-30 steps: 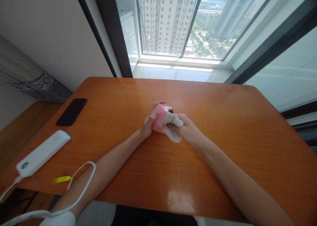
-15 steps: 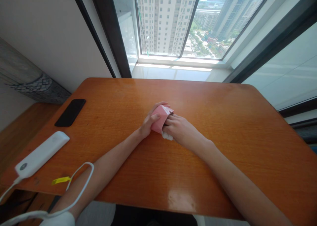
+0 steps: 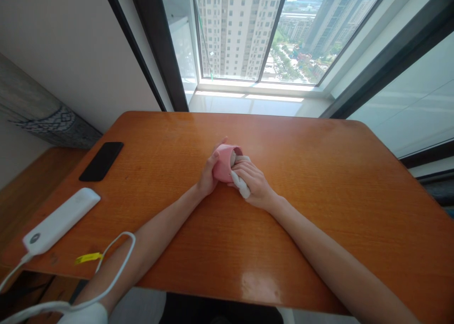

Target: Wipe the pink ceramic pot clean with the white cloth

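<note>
A small pink cup [image 3: 222,165] lies tilted at the middle of the orange wooden table [image 3: 319,182]. My left hand [image 3: 206,178] is wrapped round its left side and holds it. My right hand [image 3: 252,179] is closed on a white cloth [image 3: 241,184], with part of the cloth pushed into the cup's mouth. Both hands touch the cup and sit close together.
A black phone [image 3: 101,161] lies flat at the table's left. Nearer the front-left corner rests a white power bank [image 3: 60,220] with a white cable [image 3: 113,262] and a yellow tag [image 3: 87,258]. A large window stands beyond the far edge.
The cup has turned between my hands, its mouth now facing up and right. My right hand has shifted back towards the cup's mouth with the cloth, after covering it half a second ago.
</note>
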`<state>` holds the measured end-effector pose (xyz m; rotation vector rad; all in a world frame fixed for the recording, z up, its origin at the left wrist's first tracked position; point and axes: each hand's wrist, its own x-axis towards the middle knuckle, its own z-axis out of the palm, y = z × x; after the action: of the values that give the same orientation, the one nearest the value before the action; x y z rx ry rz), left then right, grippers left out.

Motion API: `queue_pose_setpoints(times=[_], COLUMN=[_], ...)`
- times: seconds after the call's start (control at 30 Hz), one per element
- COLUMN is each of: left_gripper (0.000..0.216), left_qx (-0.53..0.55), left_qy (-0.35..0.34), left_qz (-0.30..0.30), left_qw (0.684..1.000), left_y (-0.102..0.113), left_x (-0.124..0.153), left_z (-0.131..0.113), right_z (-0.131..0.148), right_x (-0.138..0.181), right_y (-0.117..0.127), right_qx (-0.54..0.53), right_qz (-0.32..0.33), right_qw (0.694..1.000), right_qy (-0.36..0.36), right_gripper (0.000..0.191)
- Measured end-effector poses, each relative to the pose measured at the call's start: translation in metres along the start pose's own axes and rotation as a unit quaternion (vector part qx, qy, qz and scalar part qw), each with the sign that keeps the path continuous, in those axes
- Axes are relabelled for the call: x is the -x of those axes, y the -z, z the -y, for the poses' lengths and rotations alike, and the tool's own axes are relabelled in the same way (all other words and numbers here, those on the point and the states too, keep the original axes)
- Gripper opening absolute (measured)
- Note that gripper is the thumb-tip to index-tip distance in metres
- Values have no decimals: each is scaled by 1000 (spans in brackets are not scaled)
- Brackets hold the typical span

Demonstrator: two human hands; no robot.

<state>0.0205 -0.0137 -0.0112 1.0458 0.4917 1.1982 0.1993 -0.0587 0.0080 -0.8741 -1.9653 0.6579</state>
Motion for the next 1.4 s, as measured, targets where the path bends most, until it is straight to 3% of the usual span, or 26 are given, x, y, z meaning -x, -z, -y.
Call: queue_pose_setpoints(times=[0.1,0.2,0.33,0.43,0.63,0.83,1.0,1.2,1.3,1.4], left_gripper=[82,98,105,111,118,119,105,110,114,114], left_qx=[-68,-157,-287,-366,-443,-533,-560,-557,-560,-541], left_qy=[-43,-89,-132,-172,-220,-275,-299,-286,-268,-211], left_qz=[28,56,36,34,68,123,175,159,112,35], left_qw=[996,982,948,914,867,791,753,763,776,813], left_y=[3,2,0,-3,-10,-10,-1,-4,-19,-36], left_x=[2,3,3,3,6,9,6,7,13,19], left_z=[5,5,2,-1,-6,-10,-14,-12,-12,-10], right_z=[11,18,13,4,1,3,1,6,12,18], right_x=[0,-4,-9,-8,-8,-9,-7,-11,-14,-16], right_y=[-5,-6,5,13,15,16,20,16,9,0], right_qx=[-143,-323,-491,-524,-495,-526,-505,-490,-505,-509], right_qz=[-111,-186,-213,-205,-208,-189,-188,-186,-201,-275], right_qw=[976,899,791,754,763,742,756,763,744,732], right_qy=[-123,-229,-296,-339,-360,-370,-371,-377,-389,-361], right_gripper=[26,36,46,39,33,28,27,35,45,42])
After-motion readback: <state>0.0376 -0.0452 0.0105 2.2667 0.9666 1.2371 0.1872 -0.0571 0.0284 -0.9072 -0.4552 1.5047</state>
